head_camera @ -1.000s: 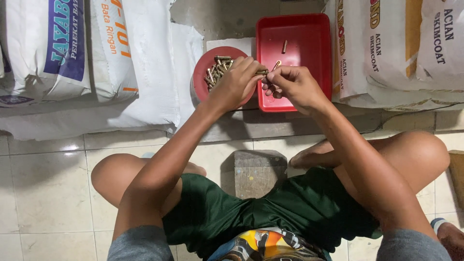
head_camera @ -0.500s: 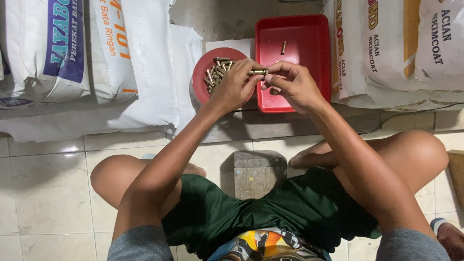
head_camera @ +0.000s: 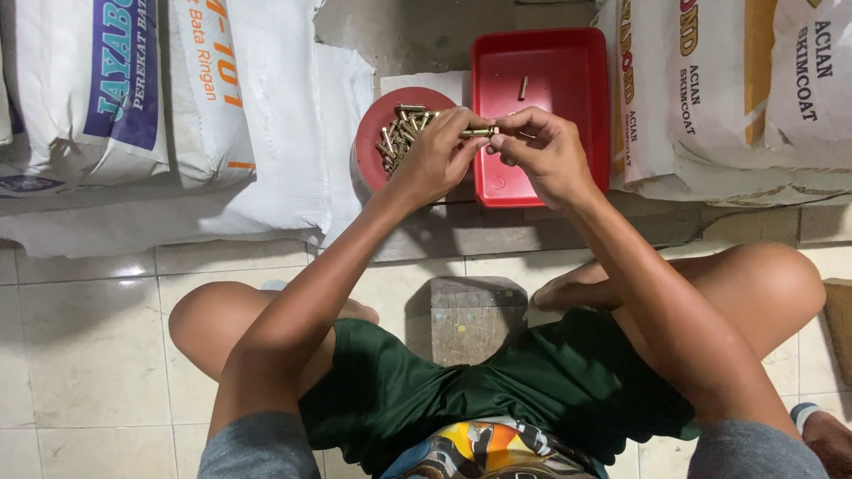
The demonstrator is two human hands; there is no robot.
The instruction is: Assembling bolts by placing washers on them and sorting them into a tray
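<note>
Brass bolt point(head_camera: 477, 133) held level between both our hands, above near left corner of red tray point(head_camera: 568, 62). Left hand point(head_camera: 435, 160) pinches bolt's left end with fingertips; right hand point(head_camera: 543, 151) pinches its right end, fingers curled. We sit on tiled floor point(head_camera: 80, 337), knees spread. Round red bowl point(head_camera: 377, 133) just left of tray, under left hand, heaped with same bolts point(head_camera: 401, 135). Single bolt point(head_camera: 524, 87) lies on tray floor, farther off. White sacks point(head_camera: 222, 106) flank both sides. Small grey block point(head_camera: 469, 318) near, between our legs.
</note>
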